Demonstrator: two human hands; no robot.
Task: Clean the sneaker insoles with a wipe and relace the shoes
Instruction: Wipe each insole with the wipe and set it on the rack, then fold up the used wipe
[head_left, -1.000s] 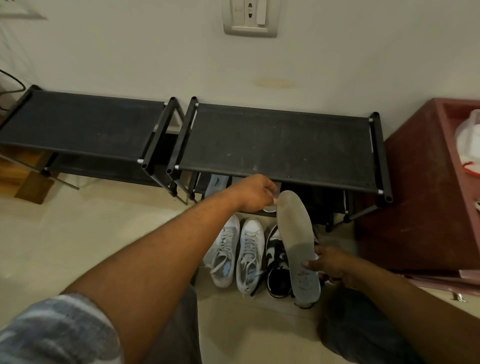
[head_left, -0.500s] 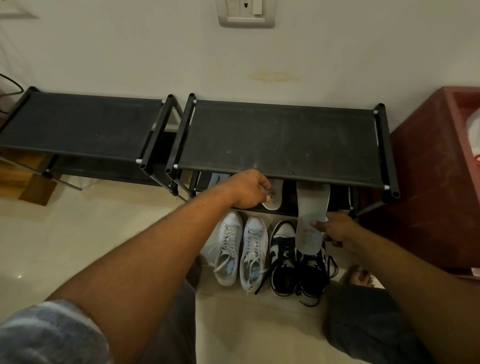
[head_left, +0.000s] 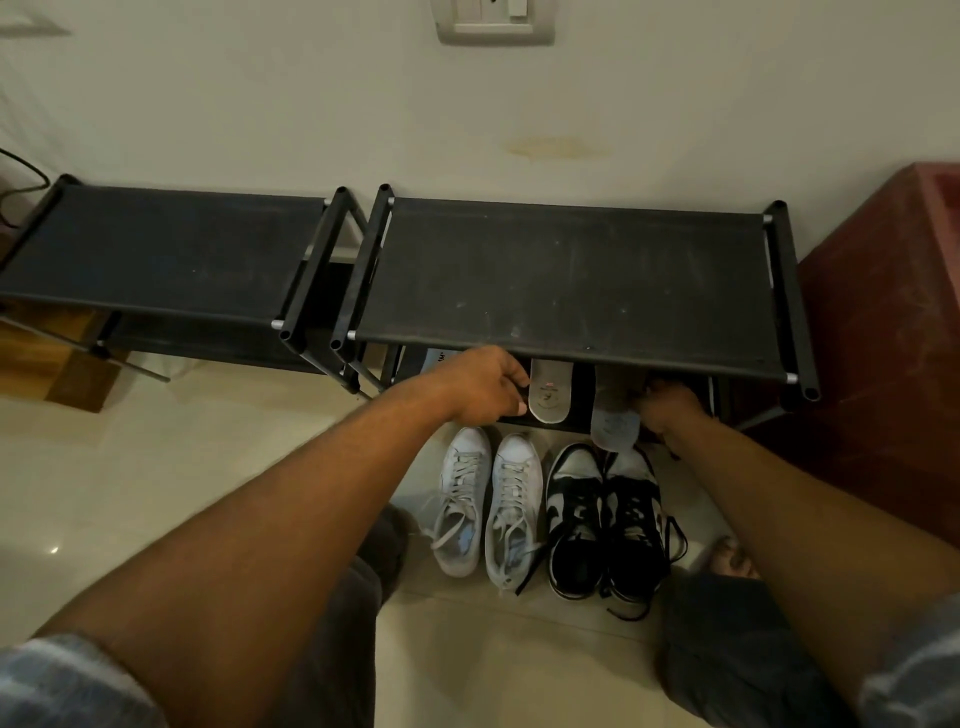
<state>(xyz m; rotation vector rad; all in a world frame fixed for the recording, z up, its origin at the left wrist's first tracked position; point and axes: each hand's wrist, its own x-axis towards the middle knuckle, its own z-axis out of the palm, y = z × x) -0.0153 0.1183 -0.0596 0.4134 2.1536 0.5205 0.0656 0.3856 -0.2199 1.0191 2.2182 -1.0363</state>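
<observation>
moved: right hand (head_left: 670, 410) carried grey foam insole (head_left: 615, 421) under black fabric shelf (head_left: 566, 280), toe end hidden
right fingers: shadowed, can't tell grasp
left hand (head_left: 485, 387): fingers curled round pale printed insole (head_left: 550, 395)

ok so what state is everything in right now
left insole, flat on the lower shelf, left hand gripping its edge
right insole, on that shelf, heel overhanging, right hand beside it, grip hidden
white sneakers, on the floor, laces loose
black and white sneakers, on the floor, laces loose
</observation>
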